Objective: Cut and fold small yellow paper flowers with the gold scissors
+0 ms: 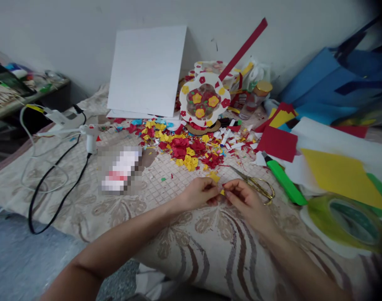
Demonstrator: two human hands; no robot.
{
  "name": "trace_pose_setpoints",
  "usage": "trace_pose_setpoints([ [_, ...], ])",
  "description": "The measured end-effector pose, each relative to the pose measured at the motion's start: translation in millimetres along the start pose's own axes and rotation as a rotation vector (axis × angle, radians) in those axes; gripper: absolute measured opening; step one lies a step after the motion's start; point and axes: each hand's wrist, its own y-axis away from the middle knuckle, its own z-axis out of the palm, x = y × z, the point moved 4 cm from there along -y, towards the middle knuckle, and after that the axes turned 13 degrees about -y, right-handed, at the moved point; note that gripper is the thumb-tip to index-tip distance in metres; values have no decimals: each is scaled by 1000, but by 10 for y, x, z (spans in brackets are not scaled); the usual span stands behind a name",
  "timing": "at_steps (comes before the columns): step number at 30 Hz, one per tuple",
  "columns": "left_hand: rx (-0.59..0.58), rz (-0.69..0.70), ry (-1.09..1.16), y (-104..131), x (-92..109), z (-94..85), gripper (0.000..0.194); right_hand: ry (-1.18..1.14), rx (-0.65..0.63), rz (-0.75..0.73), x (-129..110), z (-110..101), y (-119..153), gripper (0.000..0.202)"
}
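My left hand (201,193) and my right hand (245,198) meet above the front of the table, fingers pinched together. Between their fingertips shows a small yellow paper piece (222,192); its full shape is hidden by the fingers. Just beyond the hands lies a yellow paper flower (214,176). Scissors with gold handles (262,190) rest beside my right hand, blades pointing away to the left. Farther back is a heap of red paper flowers (180,147) and yellow paper flowers (190,162) among scraps. Behind it stands a white flower-shaped frame (184,102) decorated with paper flowers, a red strip rising from it.
A green cutter (286,182), yellow paper (344,173), red paper (278,143) and a large tape roll (316,213) lie on the right. A white board (147,71) leans on the wall. On the left are a blurred-out phone (123,169) and a black cable (60,161).
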Motion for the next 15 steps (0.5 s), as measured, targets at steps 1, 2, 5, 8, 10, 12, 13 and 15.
trace_pose_setpoints([
  [1, -16, -12, 67, -13, -5, 12, 16, -6, 30, -5, 2, -11, 2, 8],
  [2, -23, -22, 119, -25, -11, 21, 14, -9, 51, -6, 6, -16, 5, 8],
  [5, -8, -49, 175, -38, -36, 34, 11, -2, 41, -5, 16, 4, 8, 10],
  [8, 14, -59, 119, -24, -70, 33, 10, 15, -2, -42, 11, 39, 9, 15],
  [10, 30, -55, 73, -10, -88, 25, 8, 34, 2, -65, 8, 44, 12, 16],
  [12, 41, -49, 48, 0, -96, 16, 6, 59, 17, -71, 11, 40, 16, 14],
  [13, 42, -47, 40, 1, -96, 12, 6, 67, 20, -72, 13, 40, 18, 13],
  [15, 38, -49, 42, -2, -90, 8, 7, 65, 29, -83, 9, 42, 22, 12],
])
